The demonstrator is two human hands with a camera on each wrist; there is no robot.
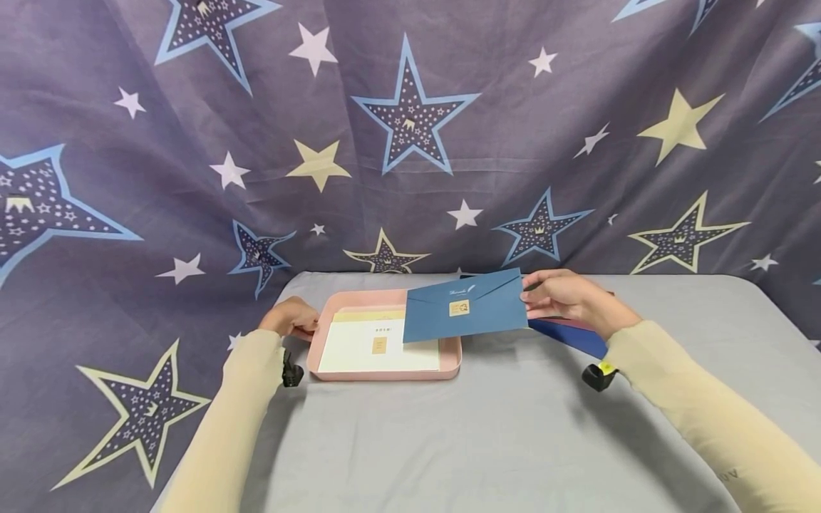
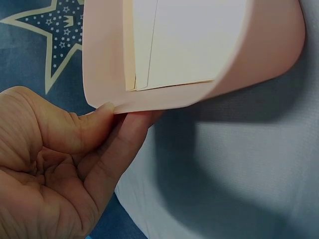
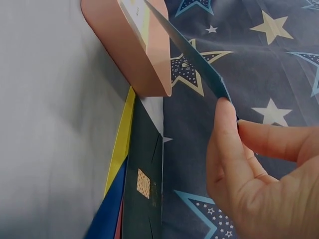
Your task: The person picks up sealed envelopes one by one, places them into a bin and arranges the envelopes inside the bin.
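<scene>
A shallow pink tray [image 1: 385,375] stands on the bed-like grey surface, with a white envelope [image 1: 349,349] and a yellowish one [image 1: 365,315] under it. My left hand [image 1: 291,317] pinches the tray's left rim; in the left wrist view the thumb [image 2: 94,124] lies on the rim and fingers are beneath. My right hand [image 1: 561,296] pinches the right edge of a blue envelope [image 1: 465,306], which is held tilted above the tray's right part and covers some of the white envelope. In the right wrist view the blue envelope [image 3: 199,59] appears nearly edge-on between thumb and fingers.
Right of the tray lies a fanned pile: a dark green envelope [image 3: 142,159], a yellow one [image 3: 122,134] and a dark blue one [image 1: 571,336], partly hidden by my right hand. A star-patterned curtain [image 1: 410,214] hangs behind the grey cloth-covered surface [image 1: 449,442].
</scene>
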